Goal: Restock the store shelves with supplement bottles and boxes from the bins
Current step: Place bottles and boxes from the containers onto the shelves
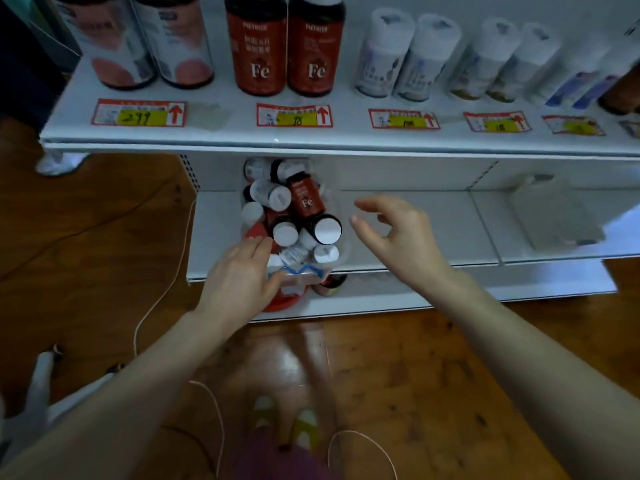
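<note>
While the left hand pinches the near rim of the clear plastic bin, fingers over the edge and thumb under by its blue latch, the right hand hovers just right of the bin, fingers spread, loosely curved, holding nothing. The bin sits on the lower white shelf, heaped with bottles. Here's what matters: the red-labelled bottle marked Fe lies atop the heap, up and left of those right fingers, its long axis running away from the person toward the shelf back. The right hand is the free one, and near, so I reckon it comes in sideways, across that axis. Matching tall red bottles stand on the upper white shelf.
</note>
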Available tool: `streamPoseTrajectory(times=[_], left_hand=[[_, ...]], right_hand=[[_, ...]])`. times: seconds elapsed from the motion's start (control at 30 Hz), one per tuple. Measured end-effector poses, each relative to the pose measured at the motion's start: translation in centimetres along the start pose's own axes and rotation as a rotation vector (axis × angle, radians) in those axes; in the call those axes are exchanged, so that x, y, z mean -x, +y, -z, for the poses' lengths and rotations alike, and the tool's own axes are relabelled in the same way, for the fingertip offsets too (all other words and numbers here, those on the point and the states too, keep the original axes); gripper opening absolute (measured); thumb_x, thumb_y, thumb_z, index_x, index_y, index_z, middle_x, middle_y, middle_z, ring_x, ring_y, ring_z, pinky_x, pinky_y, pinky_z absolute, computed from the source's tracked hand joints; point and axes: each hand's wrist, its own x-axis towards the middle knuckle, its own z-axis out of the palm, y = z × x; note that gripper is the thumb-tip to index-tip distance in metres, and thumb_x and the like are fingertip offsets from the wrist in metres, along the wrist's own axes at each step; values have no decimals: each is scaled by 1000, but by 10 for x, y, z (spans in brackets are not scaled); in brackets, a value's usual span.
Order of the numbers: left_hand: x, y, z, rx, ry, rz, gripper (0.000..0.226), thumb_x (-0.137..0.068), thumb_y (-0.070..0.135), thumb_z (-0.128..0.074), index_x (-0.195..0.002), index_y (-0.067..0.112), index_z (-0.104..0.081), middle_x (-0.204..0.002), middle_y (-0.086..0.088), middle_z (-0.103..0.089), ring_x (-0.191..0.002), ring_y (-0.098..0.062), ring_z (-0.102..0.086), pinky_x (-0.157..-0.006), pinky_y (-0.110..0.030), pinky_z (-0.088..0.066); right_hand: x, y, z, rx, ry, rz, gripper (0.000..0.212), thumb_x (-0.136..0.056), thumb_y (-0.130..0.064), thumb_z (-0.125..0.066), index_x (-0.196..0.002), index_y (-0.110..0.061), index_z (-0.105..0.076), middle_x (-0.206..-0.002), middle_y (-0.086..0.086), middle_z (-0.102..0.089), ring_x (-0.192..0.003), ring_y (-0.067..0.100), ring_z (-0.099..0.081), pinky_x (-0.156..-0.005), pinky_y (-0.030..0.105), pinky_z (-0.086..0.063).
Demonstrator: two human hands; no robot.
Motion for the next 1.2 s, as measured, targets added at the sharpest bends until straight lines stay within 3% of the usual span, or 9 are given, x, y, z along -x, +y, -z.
streamPoseTrajectory(times=[0.13,0.3,0.47,0.63,0.83,1.1,1.2], left_hand=[[-14,-17,-44,30,-18,26,52,-70,15,-79,-111,-10,-59,-104,-27,-65,-93,-42,-64,-76,-48,-53],[-35,-34,-93,51,-14,24,43,-72,14,-76,-106,-7,-59,-91,-22,-64,-80,-39,-62,-61,-38,-49],[-67,-47,-126,-13,55,50,58,-70,16,-79,-116,-8,-55,-99,-27,-61,-87,-44,-60,-67,-45,-51],[-86,-49,-146,-82,18,62,71,-61,19,-84,-118,-8,-54,-108,-30,-58,-96,-46,-57,-74,-49,-51],[-93,-49,-152,-167,0,69,68,-47,17,-89,-105,-5,-60,-87,-28,-57,-75,-43,-58,-55,-40,-51],[-95,-56,-146,-207,-28,15,51,-55,18,-83,-96,-3,-61,-79,-24,-56,-67,-39,-57,-56,-37,-47],[-91,-56,-136,-176,7,-21,45,-65,26,-69,-97,-5,-60,-78,-23,-55,-64,-37,-55,-55,-37,-45]], right_hand=[[3,44,-47,34,-102,-105,36,-85,-20,-64,-117,-5,-59,-119,10,-60,-110,23,-55,-90,22,-37],[-3,89,-105,44,-133,-142,39,-84,-17,-66,-119,-2,-57,-122,13,-55,-113,27,-53,-87,18,-34],[-19,110,-138,66,-99,-147,53,-84,-19,-65,-131,-6,-46,-136,13,-43,-125,28,-41,-98,27,-33],[-29,118,-152,59,-91,-128,63,-83,-21,-66,-137,-9,-37,-136,11,-43,-127,25,-37,-99,22,-29],[-35,122,-158,71,-73,-131,63,-83,-20,-66,-137,-7,-36,-134,11,-46,-125,26,-37,-96,20,-26],[-35,127,-159,22,-5,-135,58,-80,-10,-67,-132,-3,-42,-128,13,-52,-119,29,-43,-88,16,-27],[-29,128,-155,7,37,-146,58,-80,-11,-68,-131,-3,-43,-127,13,-53,-119,29,-45,-83,9,-23]])
